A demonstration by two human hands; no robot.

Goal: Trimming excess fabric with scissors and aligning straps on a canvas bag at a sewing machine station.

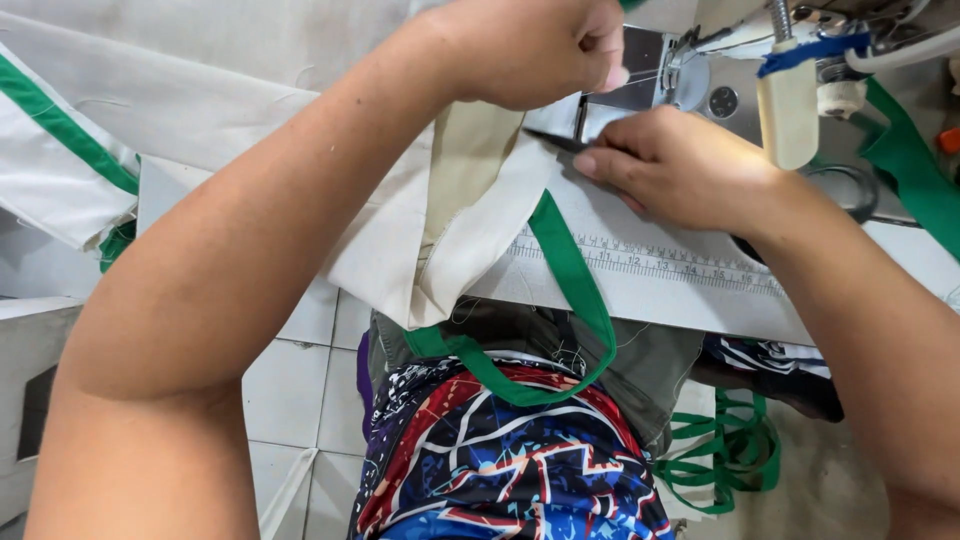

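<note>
**Two hands at the needle end of a sewing machine**

Two bare hands meet over a cream fabric bag (pixel 470 215) on the white sewing table (pixel 700 290). The left hand (pixel 530 45) is curled into a loose fist, fingers pressed together, gripping the upper edge of the fabric just beside the machine's metal plate (pixel 630 75). The right hand (pixel 680 165) lies knuckles-up on the table, its fingers bunched around small dark thread snips (pixel 555 140) — the blades stick out from the fingertips and point left, toward the fabric edge under the left hand. Their long axis runs nearly level across the view, tilted slightly up to the left.

The bag hangs off the table's near edge, its folded panel running down and away from the hands. A green strap (pixel 575 285) — sewn to the bag — slants down from the seam and loops across the person's patterned lap (pixel 500 460). A printed ruler strip (pixel 650 262) runs along the table below the right hand.
</note>
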